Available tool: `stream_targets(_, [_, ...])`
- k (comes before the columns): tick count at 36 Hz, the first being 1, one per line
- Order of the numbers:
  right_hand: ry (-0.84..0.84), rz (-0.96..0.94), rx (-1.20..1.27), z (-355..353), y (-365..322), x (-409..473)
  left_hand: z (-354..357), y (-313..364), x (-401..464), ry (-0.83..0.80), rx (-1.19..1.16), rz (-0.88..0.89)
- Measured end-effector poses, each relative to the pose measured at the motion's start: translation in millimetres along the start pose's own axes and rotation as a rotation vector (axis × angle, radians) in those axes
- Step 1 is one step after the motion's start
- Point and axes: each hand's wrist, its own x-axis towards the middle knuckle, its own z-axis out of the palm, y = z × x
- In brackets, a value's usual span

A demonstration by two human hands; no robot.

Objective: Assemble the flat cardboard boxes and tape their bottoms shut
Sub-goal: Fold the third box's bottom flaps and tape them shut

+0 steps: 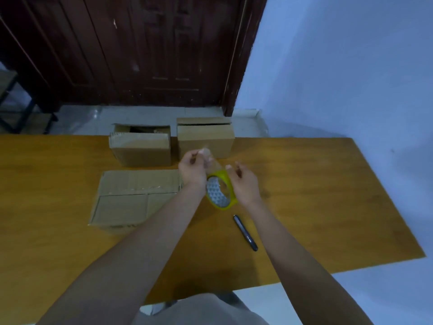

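Orange wooden table by the door, right hand curled around the yellow tape roll while the left hand pinches the clear tape end, probably to get a strip ready for the upside-down cardboard box just left of the hands.

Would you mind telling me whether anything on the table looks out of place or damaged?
Nothing looks damaged or spilled. The nearest box lies with an uneven tape strip along its seam, and a black pen lies loose near the table edge. The hands are peeling tape from the roll.
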Motion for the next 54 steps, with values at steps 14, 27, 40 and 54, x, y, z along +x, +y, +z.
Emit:
stream_targets(14, [-0.218,-0.273,0.369,17,-82,-38,-46,68,63,-0.039,-0.111,-0.226])
stream_targets(27, [-0.125,0.175,0.170,44,-62,-66,-51,59,81,-0.275,0.200,-0.184])
stream_targets(40, [-0.382,0.195,0.183,47,-57,-97,-72,28,101,-0.357,0.432,-0.089])
stream_targets(54, [-0.283,0.320,0.188,61,-40,-105,-74,7,99,-0.508,0.819,0.176])
